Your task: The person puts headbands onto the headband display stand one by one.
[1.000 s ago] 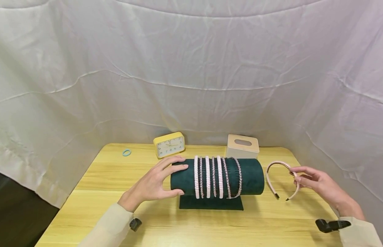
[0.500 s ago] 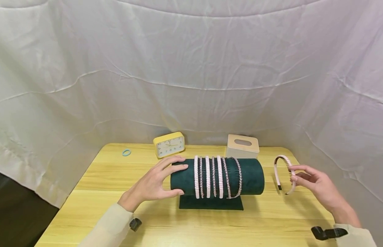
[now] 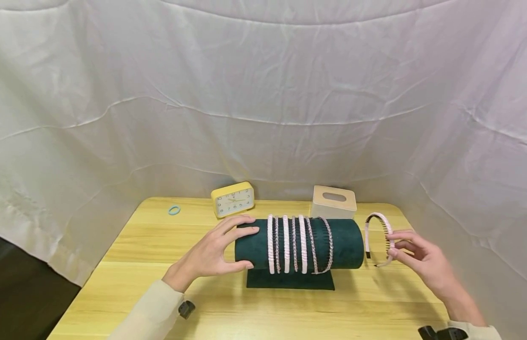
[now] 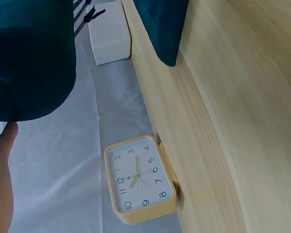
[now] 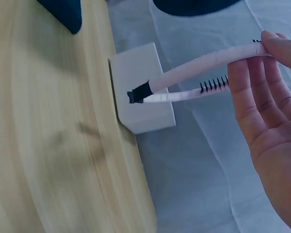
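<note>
A dark green velvet headband stand (image 3: pixel 347 243), a horizontal roll on a flat base, stands mid-table with several headbands (image 3: pixel 286 245) around it, some pale pink, some thin and braided. My left hand (image 3: pixel 206 252) holds the roll's left end, fingers over the top and thumb low at the front. Just past the right end, my right hand (image 3: pixel 422 262) pinches a pale pink headband (image 5: pixel 203 64) by one side between thumb and fingers. Its dark-tipped ends point down, and black comb teeth line its inside. In the head view it is beside the roll, its left arm close to the roll's end.
A yellow alarm clock (image 3: pixel 233 202) stands behind the roll to the left. A tissue box (image 3: pixel 325 209) with a wooden top is behind it to the right. At the far left lies a small light-blue ring (image 3: pixel 170 210). Grey curtain (image 3: pixel 263 94) surrounds the wooden table (image 3: pixel 229 311).
My right hand has turned the pink headband so its ends point down, then carried it left toward the roll's right end. The left hand and the stand have kept their places.
</note>
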Motion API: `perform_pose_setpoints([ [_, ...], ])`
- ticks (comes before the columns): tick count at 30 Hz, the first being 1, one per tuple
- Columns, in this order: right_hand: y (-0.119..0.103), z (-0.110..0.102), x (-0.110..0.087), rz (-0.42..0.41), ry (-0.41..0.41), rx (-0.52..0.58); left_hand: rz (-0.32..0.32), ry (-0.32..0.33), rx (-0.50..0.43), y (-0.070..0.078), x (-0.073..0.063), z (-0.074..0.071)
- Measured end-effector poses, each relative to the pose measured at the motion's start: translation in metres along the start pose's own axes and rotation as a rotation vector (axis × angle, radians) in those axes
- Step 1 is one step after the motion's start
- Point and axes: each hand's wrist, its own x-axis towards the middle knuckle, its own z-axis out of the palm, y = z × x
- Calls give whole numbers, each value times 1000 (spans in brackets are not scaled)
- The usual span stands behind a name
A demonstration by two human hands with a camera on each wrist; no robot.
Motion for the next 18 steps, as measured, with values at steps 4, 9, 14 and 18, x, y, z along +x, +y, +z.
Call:
perform_pose_setpoints([
  [4, -5, 11, -1, -23, 9, -45, 5, 2, 1, 0, 0, 1],
  [9, -13, 22, 0, -60, 4, -77, 7, 2, 0, 0, 0, 1],
  [14, -18, 30, 0, -92, -22, -68, 8, 4, -1, 0, 0, 1],
  [18, -21, 35, -1, -79, -29, -85, 13, 11, -3, 0, 0, 1],
])
